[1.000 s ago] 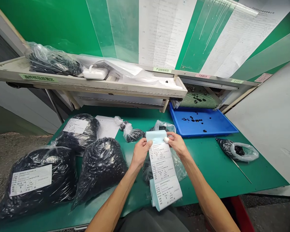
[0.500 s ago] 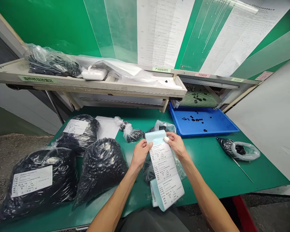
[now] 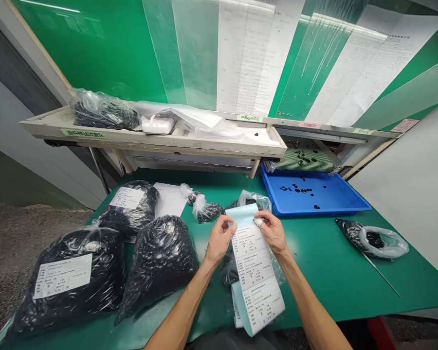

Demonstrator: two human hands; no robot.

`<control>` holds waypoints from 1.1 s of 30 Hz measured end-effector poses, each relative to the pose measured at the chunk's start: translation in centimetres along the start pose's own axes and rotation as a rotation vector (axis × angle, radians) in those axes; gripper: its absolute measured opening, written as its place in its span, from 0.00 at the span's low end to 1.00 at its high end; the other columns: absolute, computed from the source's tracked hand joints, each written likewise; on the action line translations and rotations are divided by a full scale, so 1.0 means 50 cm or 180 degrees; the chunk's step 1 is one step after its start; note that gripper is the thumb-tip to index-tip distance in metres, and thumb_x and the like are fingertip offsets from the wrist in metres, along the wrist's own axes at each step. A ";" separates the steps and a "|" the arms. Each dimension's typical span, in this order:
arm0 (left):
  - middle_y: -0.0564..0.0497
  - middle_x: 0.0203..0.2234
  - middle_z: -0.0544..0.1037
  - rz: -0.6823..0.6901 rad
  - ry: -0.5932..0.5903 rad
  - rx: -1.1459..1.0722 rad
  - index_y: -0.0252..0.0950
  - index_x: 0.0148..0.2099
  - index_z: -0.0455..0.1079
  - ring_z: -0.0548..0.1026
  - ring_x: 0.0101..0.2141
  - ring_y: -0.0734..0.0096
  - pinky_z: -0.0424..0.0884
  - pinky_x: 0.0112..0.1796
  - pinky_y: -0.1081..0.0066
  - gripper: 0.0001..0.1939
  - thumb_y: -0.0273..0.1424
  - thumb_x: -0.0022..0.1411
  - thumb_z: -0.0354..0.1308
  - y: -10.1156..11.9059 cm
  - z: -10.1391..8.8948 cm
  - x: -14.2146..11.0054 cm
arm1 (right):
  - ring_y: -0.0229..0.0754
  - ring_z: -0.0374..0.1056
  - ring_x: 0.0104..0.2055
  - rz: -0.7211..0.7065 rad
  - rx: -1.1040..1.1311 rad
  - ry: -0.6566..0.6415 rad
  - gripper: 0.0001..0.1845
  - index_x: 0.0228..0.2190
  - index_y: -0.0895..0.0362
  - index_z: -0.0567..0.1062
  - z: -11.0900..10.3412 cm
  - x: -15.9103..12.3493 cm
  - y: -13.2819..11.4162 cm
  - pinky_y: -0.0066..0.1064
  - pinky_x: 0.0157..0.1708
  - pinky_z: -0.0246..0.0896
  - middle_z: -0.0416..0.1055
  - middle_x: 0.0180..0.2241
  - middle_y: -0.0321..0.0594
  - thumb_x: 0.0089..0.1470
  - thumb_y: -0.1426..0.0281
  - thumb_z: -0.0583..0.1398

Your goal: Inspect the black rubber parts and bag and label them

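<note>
Together, the left hand [image 3: 219, 239] and right hand [image 3: 272, 233] pinch one label strip [image 3: 253, 262] between closed fingers, its lower end by the desk's [image 3: 314, 272] near edge. Three big bags [image 3: 160, 262] sit leftward, two labelled; one blue tray [image 3: 336, 198] lies toward the far right corner.

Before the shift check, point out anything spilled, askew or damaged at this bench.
The bag at far right lies with its mouth gaping, though no spill shows. Pale streaks run down the board's clear cover, as if something dripped. One black piece sits alone on the shelf's paper.
</note>
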State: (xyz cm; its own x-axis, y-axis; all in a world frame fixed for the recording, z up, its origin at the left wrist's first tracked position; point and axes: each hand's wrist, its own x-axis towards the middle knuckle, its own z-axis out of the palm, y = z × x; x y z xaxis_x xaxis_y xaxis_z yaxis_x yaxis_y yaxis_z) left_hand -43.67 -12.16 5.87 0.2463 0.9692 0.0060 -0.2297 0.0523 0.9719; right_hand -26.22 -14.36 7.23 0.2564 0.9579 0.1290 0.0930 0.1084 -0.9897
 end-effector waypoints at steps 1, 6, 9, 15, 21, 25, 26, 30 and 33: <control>0.56 0.26 0.68 -0.0021 -0.0091 0.0073 0.37 0.36 0.68 0.65 0.27 0.77 0.60 0.29 0.76 0.10 0.36 0.55 0.61 0.002 -0.003 0.000 | 0.35 0.62 0.25 -0.0032 -0.0039 -0.0045 0.13 0.30 0.56 0.75 -0.003 -0.001 -0.001 0.26 0.24 0.57 0.70 0.29 0.37 0.46 0.60 0.63; 0.53 0.25 0.71 -0.0252 -0.0441 0.0128 0.34 0.38 0.74 0.65 0.26 0.74 0.61 0.29 0.74 0.13 0.37 0.52 0.64 0.016 -0.018 -0.003 | 0.39 0.66 0.29 -0.0164 -0.0185 -0.0148 0.12 0.30 0.56 0.78 -0.013 -0.005 -0.001 0.27 0.27 0.60 0.73 0.30 0.39 0.46 0.61 0.63; 0.52 0.27 0.73 -0.0348 -0.0489 0.0020 0.34 0.45 0.73 0.68 0.28 0.72 0.63 0.31 0.73 0.19 0.38 0.52 0.64 0.017 -0.024 0.000 | 0.41 0.68 0.33 -0.0246 -0.0226 -0.0129 0.12 0.31 0.56 0.79 -0.015 -0.009 0.003 0.29 0.31 0.63 0.75 0.31 0.40 0.47 0.61 0.63; 0.48 0.36 0.76 -0.0286 -0.0412 -0.0020 0.36 0.48 0.72 0.71 0.36 0.67 0.67 0.38 0.69 0.23 0.37 0.49 0.66 0.008 -0.033 0.009 | 0.43 0.70 0.34 -0.0319 -0.0265 -0.0177 0.14 0.32 0.56 0.79 -0.018 -0.012 0.007 0.31 0.34 0.65 0.76 0.33 0.42 0.47 0.60 0.63; 0.48 0.33 0.76 -0.0212 -0.0579 0.0040 0.34 0.43 0.75 0.71 0.36 0.64 0.68 0.39 0.66 0.20 0.37 0.48 0.67 0.021 -0.040 0.009 | 0.43 0.70 0.35 -0.0277 -0.0318 -0.0264 0.14 0.33 0.55 0.80 -0.027 -0.013 0.006 0.31 0.34 0.65 0.76 0.34 0.42 0.48 0.59 0.63; 0.46 0.39 0.76 -0.0270 -0.0667 -0.0244 0.35 0.45 0.74 0.72 0.40 0.63 0.67 0.41 0.66 0.22 0.35 0.47 0.68 0.033 -0.037 0.007 | 0.45 0.71 0.36 -0.0201 -0.0304 -0.0342 0.14 0.33 0.55 0.80 -0.030 -0.011 0.001 0.33 0.35 0.66 0.76 0.35 0.43 0.47 0.59 0.64; 0.46 0.41 0.76 -0.0291 -0.0659 -0.0332 0.35 0.46 0.74 0.72 0.41 0.63 0.67 0.42 0.66 0.22 0.35 0.47 0.68 0.033 -0.036 0.006 | 0.45 0.71 0.37 -0.0190 -0.0296 -0.0358 0.14 0.33 0.55 0.80 -0.030 -0.010 0.000 0.34 0.36 0.66 0.76 0.35 0.44 0.47 0.58 0.64; 0.44 0.44 0.75 -0.0329 -0.0598 -0.0542 0.35 0.49 0.72 0.72 0.44 0.62 0.67 0.45 0.66 0.25 0.33 0.47 0.68 0.027 -0.036 0.004 | 0.46 0.70 0.40 -0.0178 -0.0259 -0.0435 0.15 0.32 0.54 0.80 -0.031 -0.005 -0.005 0.35 0.40 0.66 0.76 0.37 0.44 0.46 0.57 0.65; 0.43 0.47 0.74 -0.0302 -0.0634 -0.0452 0.35 0.50 0.71 0.71 0.46 0.61 0.67 0.45 0.66 0.25 0.33 0.49 0.67 0.023 -0.040 0.003 | 0.46 0.70 0.41 -0.0143 -0.0250 -0.0531 0.15 0.32 0.54 0.80 -0.034 0.000 -0.008 0.35 0.41 0.65 0.75 0.37 0.43 0.45 0.57 0.65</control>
State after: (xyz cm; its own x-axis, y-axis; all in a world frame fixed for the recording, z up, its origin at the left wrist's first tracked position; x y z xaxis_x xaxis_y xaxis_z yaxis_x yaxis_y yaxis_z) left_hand -45.79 -11.45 6.52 0.4505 0.8925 -0.0236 -0.3232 0.1877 0.9275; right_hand -24.62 -14.87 7.71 0.0877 0.9841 0.1545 0.1774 0.1372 -0.9745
